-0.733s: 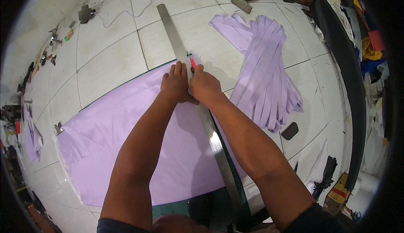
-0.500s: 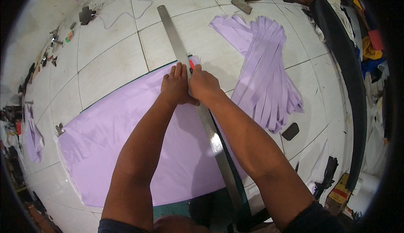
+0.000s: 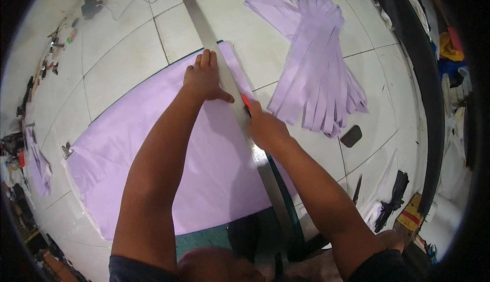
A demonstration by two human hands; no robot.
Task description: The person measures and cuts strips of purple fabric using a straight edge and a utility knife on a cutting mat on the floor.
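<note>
Left hand (image 3: 204, 78) lies flat and open, fingertips over the cloth and the ruler's near edge, thumb spread onto the metal; right hand (image 3: 269, 129) is closed round a red-handled cutter (image 3: 246, 100) at the ruler's right side. Tiled floor (image 3: 122, 47) serves as the bench. On it, a broad lavender sheet (image 3: 214, 170) stretches leftward from the ruler and under the left forearm, in one wide piece as far as I can see; this looks like the uncut share, and a large one. Beneath it, a green mat (image 3: 204, 241) shows at the lower edge and in slivers elsewhere. To the right, well apart from the sheet, lies a thick bundle of lavender strips (image 3: 316, 68), overlapping and fanned at the lower end (too layered to count); I take these as finished cuts. The long steel ruler (image 3: 198, 19) runs aslant over the sheet's right part, past its top edge. Just beside it, a narrow lavender band (image 3: 239, 68) lies to the right, seemingly partway cut; whether it is severed along its full length, I cannot tell. Blade hidden from this angle. Smallest noted: a metal clip (image 3: 67, 150) at the sheet's left corner.
</note>
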